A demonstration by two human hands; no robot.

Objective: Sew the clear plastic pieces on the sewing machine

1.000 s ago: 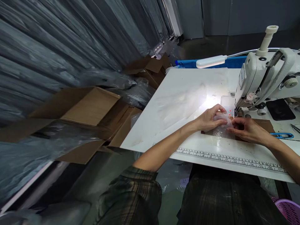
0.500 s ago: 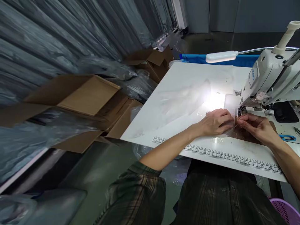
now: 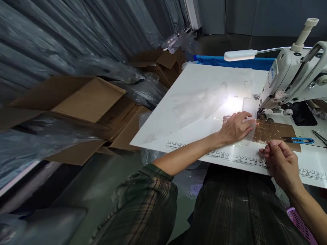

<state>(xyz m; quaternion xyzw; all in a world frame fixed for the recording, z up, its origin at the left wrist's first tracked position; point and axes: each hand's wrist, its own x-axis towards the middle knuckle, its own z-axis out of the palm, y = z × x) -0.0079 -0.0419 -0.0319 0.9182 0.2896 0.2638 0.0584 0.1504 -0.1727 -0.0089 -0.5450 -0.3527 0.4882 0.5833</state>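
My left hand [image 3: 236, 127] lies flat with stretched fingers, pressing a clear plastic piece [image 3: 249, 107] onto the table left of the sewing machine's needle area. My right hand [image 3: 283, 160] is lifted near the table's front edge, its fingertips pinched together; what they hold, if anything, is too small to make out. Between the hands a brown flat sheet [image 3: 278, 131] lies on the table, partly under the plastic. Blue thread snips [image 3: 302, 140] rest at its right side. The white sewing machine [image 3: 281, 76] stands just beyond, its presser foot [image 3: 260, 114] close to my left fingers.
A printed ruler scale [image 3: 235, 158] runs along the white table's [image 3: 158, 119] front edge. A dark phone [image 3: 304, 114] and metal scissors [image 3: 319, 136] lie at the right. A white lamp [image 3: 240, 55] hangs above. Open cardboard boxes [image 3: 89, 98] stand left; a purple basket [image 3: 300, 221] sits below right.
My right hand has moved from beside the needle toward the front edge, still pinched, uncovering the brown sheet and snips. My left hand has stayed on the plastic. The view has shifted slightly.
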